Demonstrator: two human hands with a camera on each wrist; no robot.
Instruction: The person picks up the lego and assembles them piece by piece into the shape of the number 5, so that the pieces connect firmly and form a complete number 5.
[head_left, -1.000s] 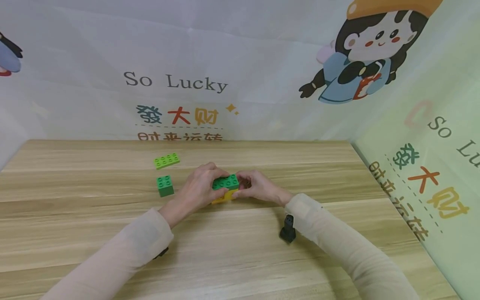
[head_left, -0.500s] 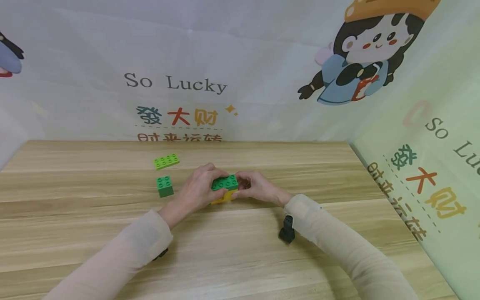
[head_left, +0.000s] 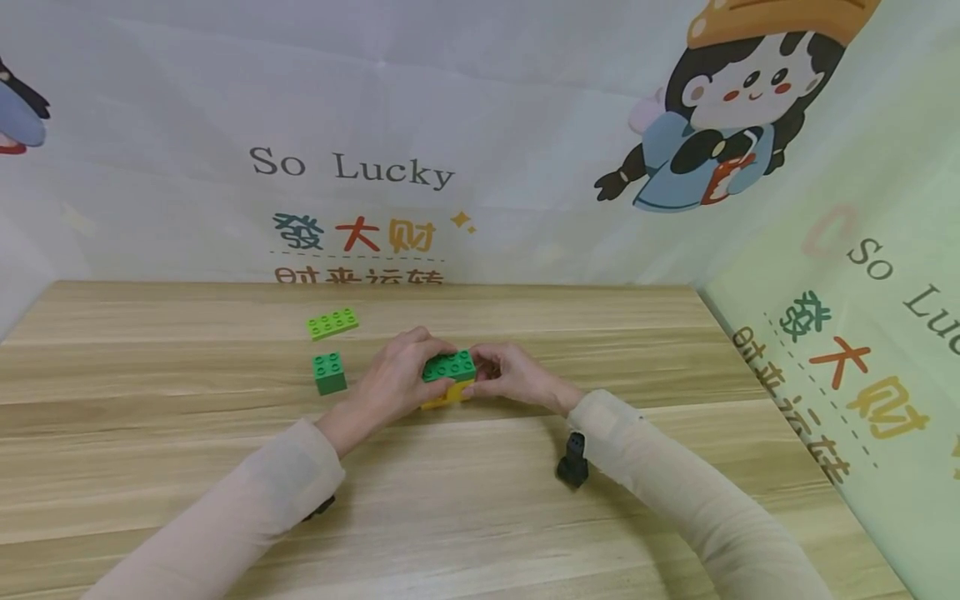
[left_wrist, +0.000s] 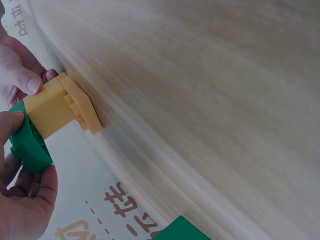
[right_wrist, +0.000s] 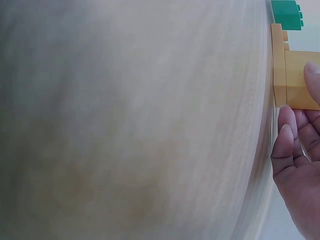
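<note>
Left hand [head_left: 401, 368] grasped the long green plastic brick [head_left: 452, 367] topping yellow plastic blocks [left_wrist: 49, 109], pinched by the right hand [head_left: 519, 377]; square green brick [head_left: 329, 375] and flat lime plate [head_left: 332, 323] lay unjoined on the wooden bench [head_left: 465, 500].

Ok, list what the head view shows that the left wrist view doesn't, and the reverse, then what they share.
Only the head view: the lime-green plate lying flat on the table, both sleeves and the cartoon figure on the backdrop.

Only the left wrist view: the row of studs on the yellow plate under the yellow brick.

Both: the left hand holding the green brick, the right hand at the yellow brick, the table, and part of the backdrop.
</note>
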